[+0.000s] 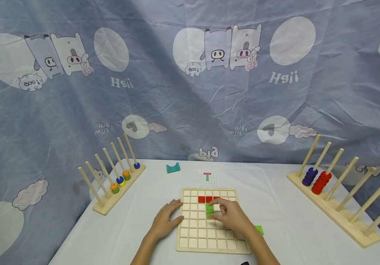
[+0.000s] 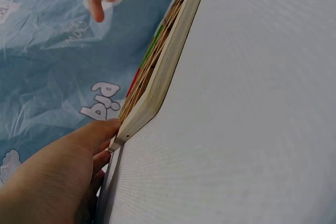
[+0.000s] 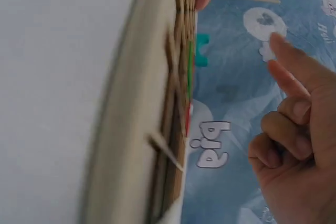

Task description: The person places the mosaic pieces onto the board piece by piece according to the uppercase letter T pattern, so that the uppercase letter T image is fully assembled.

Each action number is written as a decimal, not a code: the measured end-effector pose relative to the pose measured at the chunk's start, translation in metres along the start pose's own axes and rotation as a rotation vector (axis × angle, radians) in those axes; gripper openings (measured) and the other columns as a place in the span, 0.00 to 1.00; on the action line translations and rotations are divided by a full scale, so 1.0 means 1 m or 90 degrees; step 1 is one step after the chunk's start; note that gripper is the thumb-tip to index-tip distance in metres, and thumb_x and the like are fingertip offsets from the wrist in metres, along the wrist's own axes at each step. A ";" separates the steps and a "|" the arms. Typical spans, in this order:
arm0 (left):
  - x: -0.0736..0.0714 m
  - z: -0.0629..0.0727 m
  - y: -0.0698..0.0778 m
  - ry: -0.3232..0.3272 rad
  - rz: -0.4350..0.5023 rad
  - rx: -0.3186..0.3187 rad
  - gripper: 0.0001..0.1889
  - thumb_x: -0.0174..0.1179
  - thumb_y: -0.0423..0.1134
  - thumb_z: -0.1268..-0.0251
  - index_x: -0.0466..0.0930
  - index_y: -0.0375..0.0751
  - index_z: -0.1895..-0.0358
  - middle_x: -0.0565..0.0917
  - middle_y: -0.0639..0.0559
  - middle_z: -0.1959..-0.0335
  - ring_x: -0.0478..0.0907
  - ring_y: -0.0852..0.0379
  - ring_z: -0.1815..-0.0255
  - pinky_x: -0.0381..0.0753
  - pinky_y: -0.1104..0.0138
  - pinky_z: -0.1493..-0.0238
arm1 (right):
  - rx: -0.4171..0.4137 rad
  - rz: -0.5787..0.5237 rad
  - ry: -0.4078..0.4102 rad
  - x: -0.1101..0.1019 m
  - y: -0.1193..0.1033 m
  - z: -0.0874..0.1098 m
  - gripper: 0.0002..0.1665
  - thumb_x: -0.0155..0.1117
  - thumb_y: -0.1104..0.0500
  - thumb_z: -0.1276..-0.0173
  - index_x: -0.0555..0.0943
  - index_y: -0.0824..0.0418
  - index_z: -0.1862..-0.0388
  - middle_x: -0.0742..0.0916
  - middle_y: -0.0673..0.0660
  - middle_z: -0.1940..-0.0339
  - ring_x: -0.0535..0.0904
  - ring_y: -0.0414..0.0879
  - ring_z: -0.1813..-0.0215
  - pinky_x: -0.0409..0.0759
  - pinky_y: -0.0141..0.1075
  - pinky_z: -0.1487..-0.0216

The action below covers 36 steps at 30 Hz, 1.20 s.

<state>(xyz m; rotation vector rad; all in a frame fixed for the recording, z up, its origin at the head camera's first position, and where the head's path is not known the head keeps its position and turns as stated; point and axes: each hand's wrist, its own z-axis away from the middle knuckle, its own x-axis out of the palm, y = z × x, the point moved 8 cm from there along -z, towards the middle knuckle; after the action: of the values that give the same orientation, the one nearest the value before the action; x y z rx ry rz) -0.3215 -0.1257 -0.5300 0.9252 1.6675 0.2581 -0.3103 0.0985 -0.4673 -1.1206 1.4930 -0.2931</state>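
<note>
In the head view, a wooden grid board (image 1: 193, 243) lies flat on the table. A row of red tiles (image 1: 201, 199) fills squares near its far side, with green tiles (image 1: 209, 214) in the column below the row's middle. My left hand (image 1: 166, 219) rests against the board's left edge; the left wrist view shows the thumb and fingers of that hand (image 2: 68, 161) touching a corner. Above the green tiles is my right hand (image 1: 231, 215), thumb and index finger apart with nothing between them. Its other fingers (image 3: 286, 129) are curled in the right wrist view.
A loose green tile (image 1: 259, 230) lies right of the board, partly behind my right forearm. Beyond the board are a pattern card (image 1: 201, 182) and a teal curved piece (image 1: 173, 169). Peg racks with beads stand at left (image 1: 102, 209) and right (image 1: 335, 216). Patterned cloth hangs behind.
</note>
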 end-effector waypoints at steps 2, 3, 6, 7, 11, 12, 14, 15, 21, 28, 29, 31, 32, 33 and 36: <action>0.000 0.000 0.000 0.001 0.002 0.000 0.26 0.60 0.52 0.41 0.72 0.46 0.40 0.70 0.51 0.37 0.61 0.47 0.33 0.56 0.49 0.33 | -0.015 -0.016 0.010 -0.009 -0.008 0.000 0.20 0.73 0.55 0.48 0.81 0.52 0.55 0.61 0.42 0.91 0.52 0.32 0.86 0.59 0.25 0.85; 0.000 0.000 0.000 -0.002 0.001 -0.001 0.26 0.59 0.52 0.41 0.72 0.46 0.40 0.70 0.51 0.36 0.60 0.48 0.33 0.55 0.50 0.33 | -0.021 -0.019 0.016 -0.013 -0.011 0.001 0.20 0.73 0.55 0.48 0.81 0.50 0.55 0.61 0.42 0.91 0.52 0.32 0.86 0.59 0.25 0.85; 0.000 0.000 0.000 -0.005 0.003 -0.001 0.26 0.59 0.52 0.40 0.72 0.45 0.40 0.70 0.50 0.36 0.60 0.47 0.33 0.55 0.50 0.33 | -0.025 -0.024 0.035 -0.030 -0.018 0.004 0.20 0.73 0.52 0.48 0.80 0.46 0.55 0.60 0.42 0.90 0.51 0.32 0.86 0.59 0.26 0.85; -0.001 0.000 0.001 -0.005 0.004 0.000 0.26 0.59 0.51 0.40 0.72 0.45 0.40 0.70 0.50 0.36 0.60 0.47 0.33 0.55 0.50 0.33 | -0.024 -0.024 0.042 -0.036 -0.019 0.005 0.20 0.73 0.51 0.48 0.80 0.44 0.55 0.60 0.42 0.90 0.51 0.32 0.86 0.59 0.26 0.85; -0.001 -0.001 0.001 -0.004 0.009 0.003 0.26 0.60 0.51 0.40 0.72 0.45 0.40 0.70 0.49 0.36 0.61 0.46 0.33 0.55 0.49 0.33 | -0.021 -0.018 0.081 -0.062 -0.017 0.013 0.21 0.72 0.47 0.49 0.80 0.45 0.55 0.60 0.43 0.90 0.51 0.32 0.86 0.57 0.27 0.86; 0.000 -0.001 0.001 -0.007 0.009 0.002 0.26 0.59 0.51 0.40 0.72 0.45 0.40 0.70 0.50 0.36 0.60 0.46 0.33 0.55 0.50 0.33 | -0.020 -0.011 0.093 -0.069 -0.015 0.017 0.21 0.71 0.46 0.49 0.80 0.45 0.55 0.60 0.43 0.90 0.50 0.32 0.86 0.57 0.27 0.86; 0.001 -0.001 0.001 -0.013 0.008 0.001 0.26 0.59 0.52 0.40 0.72 0.45 0.40 0.70 0.50 0.36 0.60 0.46 0.33 0.55 0.50 0.33 | -0.022 0.003 0.116 -0.081 -0.011 0.023 0.21 0.72 0.47 0.49 0.80 0.47 0.54 0.60 0.43 0.89 0.50 0.32 0.86 0.57 0.28 0.87; 0.002 -0.001 0.001 -0.015 0.006 -0.001 0.27 0.58 0.52 0.40 0.72 0.45 0.40 0.70 0.50 0.36 0.60 0.46 0.33 0.55 0.50 0.33 | -0.021 0.011 0.126 -0.087 -0.008 0.027 0.21 0.72 0.48 0.49 0.80 0.47 0.54 0.60 0.43 0.90 0.50 0.31 0.86 0.57 0.28 0.87; 0.000 0.000 0.001 -0.005 0.002 -0.009 0.27 0.59 0.52 0.41 0.72 0.46 0.40 0.70 0.51 0.36 0.60 0.48 0.33 0.55 0.51 0.33 | 0.008 0.059 0.174 -0.117 0.004 0.047 0.20 0.72 0.49 0.48 0.80 0.43 0.54 0.60 0.43 0.90 0.51 0.32 0.86 0.59 0.29 0.87; 0.001 0.000 0.002 -0.011 0.011 -0.010 0.27 0.59 0.52 0.40 0.72 0.45 0.40 0.70 0.51 0.36 0.60 0.47 0.32 0.54 0.51 0.32 | 0.031 0.098 0.203 -0.139 0.010 0.070 0.20 0.73 0.51 0.49 0.80 0.44 0.55 0.60 0.44 0.90 0.51 0.32 0.86 0.57 0.30 0.88; 0.001 0.000 0.002 -0.011 0.012 -0.010 0.27 0.59 0.52 0.40 0.72 0.45 0.40 0.70 0.51 0.36 0.59 0.47 0.32 0.54 0.51 0.32 | 0.034 0.103 0.205 -0.142 0.010 0.073 0.20 0.73 0.51 0.49 0.80 0.44 0.55 0.60 0.44 0.90 0.51 0.32 0.86 0.56 0.30 0.89; 0.001 0.000 0.002 -0.011 0.009 -0.010 0.27 0.59 0.52 0.40 0.72 0.45 0.40 0.70 0.51 0.36 0.60 0.48 0.32 0.54 0.51 0.32 | 0.039 0.114 0.213 -0.147 0.012 0.078 0.21 0.74 0.52 0.49 0.80 0.44 0.55 0.60 0.43 0.89 0.50 0.32 0.85 0.56 0.29 0.89; 0.001 0.000 0.002 -0.010 0.008 -0.010 0.27 0.59 0.52 0.40 0.72 0.46 0.40 0.70 0.51 0.36 0.60 0.48 0.32 0.54 0.52 0.32 | 0.042 0.119 0.217 -0.149 0.012 0.081 0.21 0.74 0.52 0.50 0.80 0.44 0.56 0.60 0.43 0.89 0.51 0.32 0.85 0.56 0.29 0.89; 0.001 0.000 0.001 -0.009 0.006 -0.009 0.27 0.59 0.52 0.40 0.72 0.46 0.40 0.70 0.51 0.36 0.60 0.48 0.32 0.54 0.52 0.32 | 0.042 0.124 0.221 -0.151 0.013 0.083 0.21 0.74 0.52 0.50 0.80 0.44 0.56 0.60 0.43 0.89 0.51 0.32 0.85 0.56 0.29 0.89; 0.000 0.000 -0.001 -0.006 0.003 -0.004 0.26 0.59 0.52 0.40 0.72 0.46 0.40 0.70 0.52 0.36 0.60 0.48 0.32 0.54 0.52 0.32 | 0.042 0.132 0.232 -0.155 0.014 0.087 0.21 0.75 0.53 0.51 0.81 0.46 0.56 0.60 0.43 0.89 0.51 0.32 0.85 0.55 0.29 0.89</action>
<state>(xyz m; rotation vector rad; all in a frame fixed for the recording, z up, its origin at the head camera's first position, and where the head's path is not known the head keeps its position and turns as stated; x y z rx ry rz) -0.3214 -0.1259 -0.5308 0.9250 1.6556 0.2613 -0.2640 0.2589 -0.4043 -0.8818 1.8907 -0.4149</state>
